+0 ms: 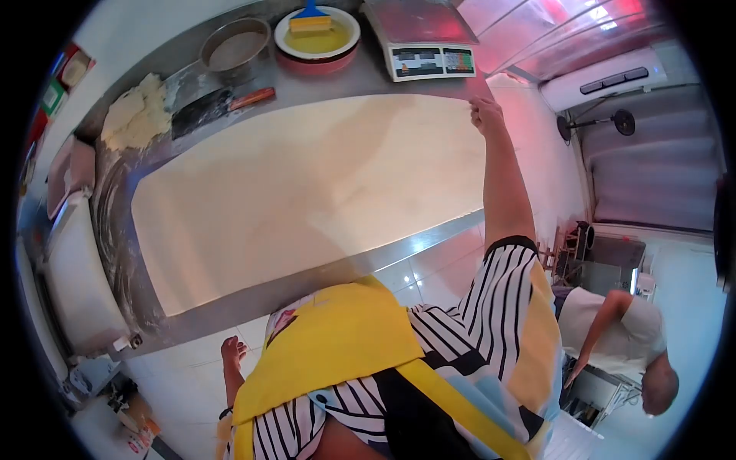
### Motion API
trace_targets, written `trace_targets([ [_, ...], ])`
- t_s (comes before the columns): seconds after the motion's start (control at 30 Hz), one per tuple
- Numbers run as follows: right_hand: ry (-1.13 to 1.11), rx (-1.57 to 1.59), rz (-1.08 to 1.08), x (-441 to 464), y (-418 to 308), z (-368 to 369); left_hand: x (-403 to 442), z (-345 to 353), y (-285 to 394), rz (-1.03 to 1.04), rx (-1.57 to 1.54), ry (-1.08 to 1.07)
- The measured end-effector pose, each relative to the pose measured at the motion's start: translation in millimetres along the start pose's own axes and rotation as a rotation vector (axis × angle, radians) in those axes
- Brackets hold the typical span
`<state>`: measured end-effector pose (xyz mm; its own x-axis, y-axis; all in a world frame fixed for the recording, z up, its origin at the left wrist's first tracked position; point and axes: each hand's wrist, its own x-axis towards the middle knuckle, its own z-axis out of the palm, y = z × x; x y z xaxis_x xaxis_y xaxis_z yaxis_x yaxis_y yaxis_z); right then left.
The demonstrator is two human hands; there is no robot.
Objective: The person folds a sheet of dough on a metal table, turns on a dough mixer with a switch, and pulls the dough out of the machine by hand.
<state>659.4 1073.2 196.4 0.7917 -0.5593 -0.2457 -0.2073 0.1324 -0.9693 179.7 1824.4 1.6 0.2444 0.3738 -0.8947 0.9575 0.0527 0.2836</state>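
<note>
Yellow cloth comes first: the apron (330, 337), with the left hand (232, 350) hanging beside it, clear of the table, fingers curled, how tightly I can't tell. Ahead of that hand, the pale dough sheet (307, 192) lies flat across the table (429, 241). The right hand (485, 115) is at its far right corner, fingers bunched; whether they pinch it, I can't tell. Just beyond that hand stands a scale (433, 63). Edge-tending seems the step; a next move calls for gentle, even handling.

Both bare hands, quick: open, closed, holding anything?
Left hand: loosely curled, half-open, nothing visible held.
Right hand: curled at edge of wide, pale dough sheet; grip unclear.
</note>
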Motion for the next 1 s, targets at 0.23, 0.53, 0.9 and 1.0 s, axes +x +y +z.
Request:
trace_targets([
  [0.23, 0.066, -0.034, -0.011, 15, 8, -79, -15, 26, 25, 0.005, 0.099, -0.023],
  [0.53, 0.166, -0.165, 0.269, -80, 67, -170, -20, 39, 66, -0.042, 0.19, -0.01],
  [0.9, -0.378, -0.282, 0.3, -194, 107, -28, 34, -2, 20, 0.028, 0.041, -0.068],
  [1.0, -0.814, -0.512, 0.434, -244, 97, 82, 32, -11, 15, 0.049, -0.075, -0.036],
])
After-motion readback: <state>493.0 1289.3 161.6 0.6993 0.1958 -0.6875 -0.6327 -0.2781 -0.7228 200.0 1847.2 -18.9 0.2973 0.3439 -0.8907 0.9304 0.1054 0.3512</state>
